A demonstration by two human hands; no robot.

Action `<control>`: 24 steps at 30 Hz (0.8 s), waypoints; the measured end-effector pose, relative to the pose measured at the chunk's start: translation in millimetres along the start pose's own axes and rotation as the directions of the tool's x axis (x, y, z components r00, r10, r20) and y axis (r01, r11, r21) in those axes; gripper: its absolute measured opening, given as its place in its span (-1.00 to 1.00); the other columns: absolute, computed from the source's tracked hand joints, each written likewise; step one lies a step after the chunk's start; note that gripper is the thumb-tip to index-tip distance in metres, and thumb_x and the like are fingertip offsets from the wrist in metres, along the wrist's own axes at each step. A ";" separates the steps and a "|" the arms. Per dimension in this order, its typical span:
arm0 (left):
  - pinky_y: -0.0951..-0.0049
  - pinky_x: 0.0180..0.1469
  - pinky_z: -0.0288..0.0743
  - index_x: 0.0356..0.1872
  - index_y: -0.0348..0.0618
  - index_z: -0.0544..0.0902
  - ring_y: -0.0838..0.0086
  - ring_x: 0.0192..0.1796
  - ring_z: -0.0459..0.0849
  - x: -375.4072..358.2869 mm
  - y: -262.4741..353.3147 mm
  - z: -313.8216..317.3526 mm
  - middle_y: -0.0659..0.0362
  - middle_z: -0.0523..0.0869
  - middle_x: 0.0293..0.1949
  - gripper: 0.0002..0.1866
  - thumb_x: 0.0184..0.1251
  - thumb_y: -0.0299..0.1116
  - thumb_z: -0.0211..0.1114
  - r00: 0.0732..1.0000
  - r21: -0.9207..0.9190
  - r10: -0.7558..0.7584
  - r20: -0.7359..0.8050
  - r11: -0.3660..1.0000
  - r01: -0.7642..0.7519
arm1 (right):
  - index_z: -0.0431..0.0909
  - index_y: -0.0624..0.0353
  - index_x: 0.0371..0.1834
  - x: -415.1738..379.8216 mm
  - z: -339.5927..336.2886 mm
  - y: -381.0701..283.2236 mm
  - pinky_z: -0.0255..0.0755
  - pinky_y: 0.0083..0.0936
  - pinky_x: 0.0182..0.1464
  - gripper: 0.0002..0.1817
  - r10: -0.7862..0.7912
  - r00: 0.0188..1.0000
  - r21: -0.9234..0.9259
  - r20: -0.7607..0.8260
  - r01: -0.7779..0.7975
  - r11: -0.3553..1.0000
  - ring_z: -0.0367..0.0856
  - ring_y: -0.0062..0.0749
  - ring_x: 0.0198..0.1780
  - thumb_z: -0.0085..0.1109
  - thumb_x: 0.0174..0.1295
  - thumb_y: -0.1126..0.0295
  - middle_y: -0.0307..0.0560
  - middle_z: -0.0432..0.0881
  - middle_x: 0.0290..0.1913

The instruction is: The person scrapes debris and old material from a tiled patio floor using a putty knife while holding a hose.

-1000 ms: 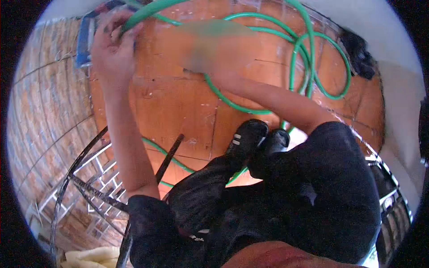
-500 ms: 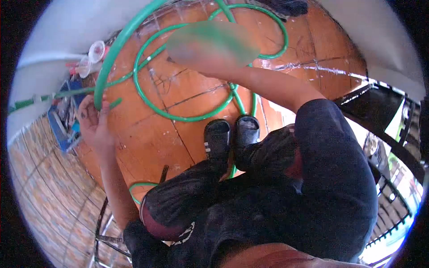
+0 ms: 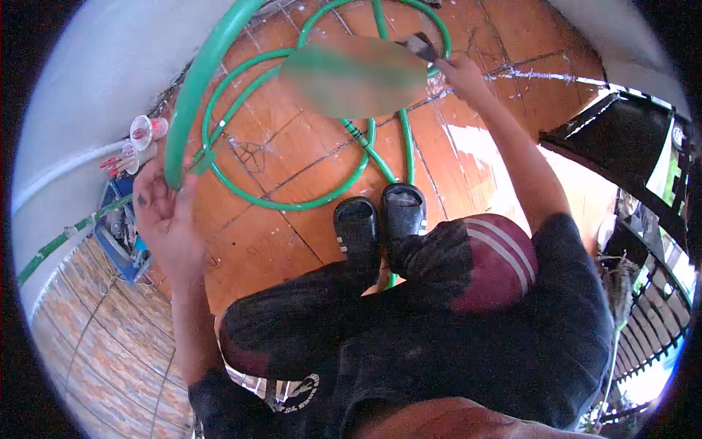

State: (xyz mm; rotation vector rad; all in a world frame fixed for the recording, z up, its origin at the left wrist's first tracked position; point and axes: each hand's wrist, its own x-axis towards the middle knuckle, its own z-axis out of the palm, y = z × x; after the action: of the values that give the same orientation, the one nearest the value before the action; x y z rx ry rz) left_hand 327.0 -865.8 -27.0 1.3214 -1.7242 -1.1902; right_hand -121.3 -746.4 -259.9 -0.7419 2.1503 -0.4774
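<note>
My left hand (image 3: pixel 167 212) is closed round a thick green hose (image 3: pixel 208 62), which rises from the fingers toward the top of the view. A thinner green piece pokes out beside the fingers. Over on the right, my right hand (image 3: pixel 466 79) grips a small flat dark thing with a pale shiny patch (image 3: pixel 420 47); its exact kind I cannot tell. Loops of the green hose (image 3: pixel 292 206) lie on the orange tiled floor between my hands, and one stretch near the middle has dark bands. A blurred oval hides part of the loops.
Black slippers (image 3: pixel 357 219) are on my feet below the loops. Near the left wall stand clear plastic cups (image 3: pixel 146 132) with red on them and a blue tray (image 3: pixel 121 252) holding small items. Black metal railings (image 3: pixel 647 307) are at the right, and a stone-patterned surface (image 3: pixel 110 329) at lower left.
My right hand has come out from behind the blurred patch and moved right, now showing the flat dark thing. My left hand keeps its hold on the hose, slightly lower in view.
</note>
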 end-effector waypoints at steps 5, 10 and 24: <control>0.41 0.17 0.48 0.17 -0.32 0.42 0.37 0.11 0.61 -16.9 16.4 -9.3 0.02 0.61 0.06 -0.56 0.27 -0.71 0.26 0.998 0.080 -0.054 -0.039 0.995 0.057 | 0.51 0.07 0.11 64.3 32.6 -52.2 0.48 -0.01 0.05 -0.52 -0.534 0.795 -0.118 -0.289 0.524 0.843 0.58 0.24 0.04 0.20 0.19 0.06 0.27 0.65 -0.09; 0.42 0.17 0.48 0.13 -0.32 0.44 0.37 0.10 0.61 0.7 15.0 -11.2 0.05 0.62 0.05 -0.59 0.27 -0.69 0.28 0.998 0.133 -0.007 -0.063 0.991 0.015 | 0.66 0.32 -0.21 45.2 39.6 -0.1 0.50 -0.09 0.01 -0.48 -0.642 0.724 -0.155 -0.252 0.625 0.765 0.65 0.21 -0.08 0.09 0.25 -0.03 0.35 0.67 -0.19; 0.35 0.23 0.40 0.05 -0.29 0.50 0.29 0.15 0.58 -26.1 8.3 -106.3 0.11 0.57 0.00 -0.62 0.21 -0.61 0.35 0.997 0.260 0.008 -0.078 0.966 0.012 | 0.68 0.25 -0.13 76.1 -30.1 -146.6 0.53 -0.11 -0.12 -0.54 -0.428 0.902 -0.291 -0.062 0.393 0.872 0.68 0.08 -0.18 0.10 0.24 0.03 0.22 0.69 -0.26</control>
State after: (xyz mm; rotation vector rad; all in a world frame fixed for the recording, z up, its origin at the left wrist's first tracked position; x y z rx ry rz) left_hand 425.5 -868.7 21.3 1.5019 -1.8692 -0.9216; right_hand -133.0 -904.1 -203.4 -1.3771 2.1991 -0.4588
